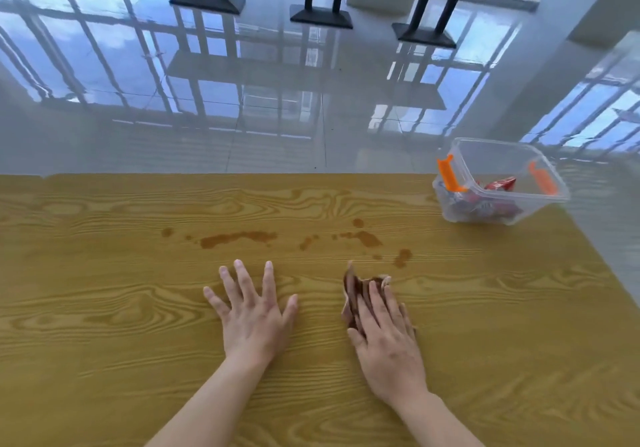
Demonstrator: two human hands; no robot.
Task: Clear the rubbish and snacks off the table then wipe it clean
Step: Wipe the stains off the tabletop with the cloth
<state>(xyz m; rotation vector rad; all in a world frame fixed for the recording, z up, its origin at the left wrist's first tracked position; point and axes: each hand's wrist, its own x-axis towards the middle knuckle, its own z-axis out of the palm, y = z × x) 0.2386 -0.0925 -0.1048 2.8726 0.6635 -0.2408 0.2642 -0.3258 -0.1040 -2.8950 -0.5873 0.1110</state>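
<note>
A yellow wood-grain table (104, 308) fills the lower half of the view. Brown liquid stains (239, 238) run across its middle, with more stains (363, 237) and a spot (402, 257) to the right. My left hand (252, 311) lies flat on the table, fingers spread, holding nothing. My right hand (384, 339) presses flat on a crumpled, brown-soaked tissue (355, 291), just below the right-hand stains. A clear plastic box (498, 156) with orange clips stands at the far right corner and holds red snack packets (500, 183).
The table's far edge runs across the middle of the view, its right edge slants down to the right. Beyond lies a glossy tiled floor (277, 100) with black table bases (207, 2) at the back.
</note>
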